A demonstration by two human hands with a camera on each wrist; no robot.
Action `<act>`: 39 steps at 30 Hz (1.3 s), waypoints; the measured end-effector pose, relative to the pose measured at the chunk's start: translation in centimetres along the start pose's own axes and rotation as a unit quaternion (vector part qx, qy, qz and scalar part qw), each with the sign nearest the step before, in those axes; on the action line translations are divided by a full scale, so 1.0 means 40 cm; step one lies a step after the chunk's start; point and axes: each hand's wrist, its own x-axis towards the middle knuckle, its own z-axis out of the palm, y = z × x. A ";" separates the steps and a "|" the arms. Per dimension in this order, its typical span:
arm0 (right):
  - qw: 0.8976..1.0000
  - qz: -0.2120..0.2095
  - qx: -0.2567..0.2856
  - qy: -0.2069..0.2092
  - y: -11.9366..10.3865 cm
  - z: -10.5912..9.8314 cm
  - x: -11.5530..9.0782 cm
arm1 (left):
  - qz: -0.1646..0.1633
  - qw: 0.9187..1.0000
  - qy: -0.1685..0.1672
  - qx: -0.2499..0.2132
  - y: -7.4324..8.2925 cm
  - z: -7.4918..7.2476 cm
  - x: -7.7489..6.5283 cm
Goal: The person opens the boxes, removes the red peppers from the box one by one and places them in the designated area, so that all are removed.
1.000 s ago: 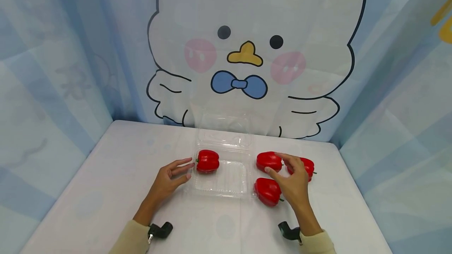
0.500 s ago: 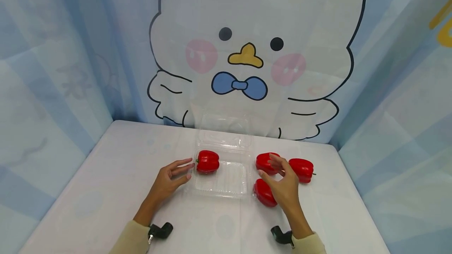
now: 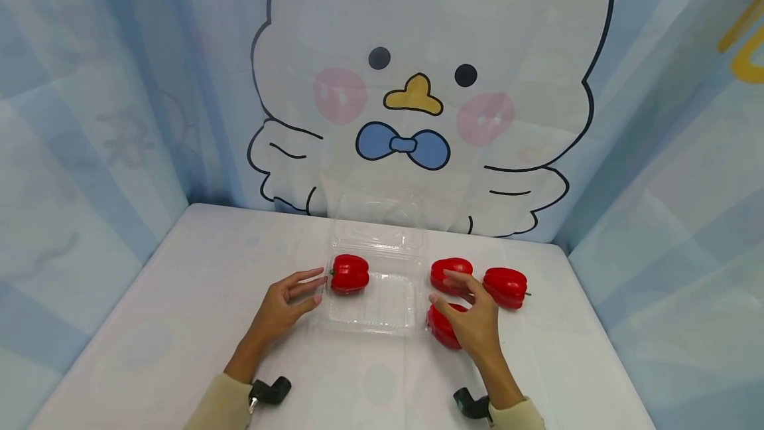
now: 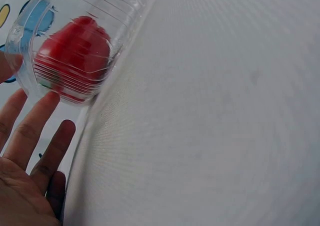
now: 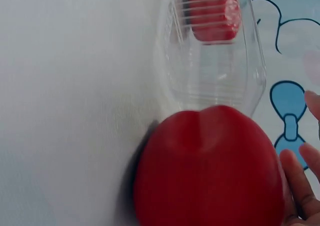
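A clear plastic clamshell box [image 3: 388,302] lies with its lid raised at the back; one red bell pepper [image 3: 349,274] sits in its left back part. My left hand [image 3: 283,302] is at the box's left side, fingers extended; in the left wrist view the fingertips [image 4: 50,98] reach the clear wall. My right hand [image 3: 477,324] is over the front red bell pepper [image 3: 442,329] and partly hides it, thumb and fingers spread apart. Behind its fingers lies another red bell pepper [image 3: 447,267]. The front pepper looms large in the right wrist view, with fingers [image 5: 297,181] beside it.
Farther right a third loose red bell pepper [image 3: 506,287] lies with its stem to the right. The white table [image 3: 179,297] backs onto a curtain [image 3: 412,184] printed with a cartoon bird, and more curtain hangs at both sides.
My right hand has moved left and slightly nearer, away from the rightmost pepper and over the front one. The left hand and the peppers have stayed in place.
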 end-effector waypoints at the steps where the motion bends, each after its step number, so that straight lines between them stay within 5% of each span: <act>1: 1.000 -0.002 0.001 -0.003 -0.002 0.004 -0.001 | 0.001 1.000 0.000 0.001 -0.001 0.000 0.000; 18: 0.999 -0.049 -0.003 -0.018 -0.047 0.058 -0.005 | 0.003 1.000 0.005 0.005 0.004 -0.005 -0.003; 39: 0.992 -0.093 0.059 -0.066 -0.108 0.147 0.016 | 0.004 1.000 -0.003 -0.004 -0.001 -0.003 0.003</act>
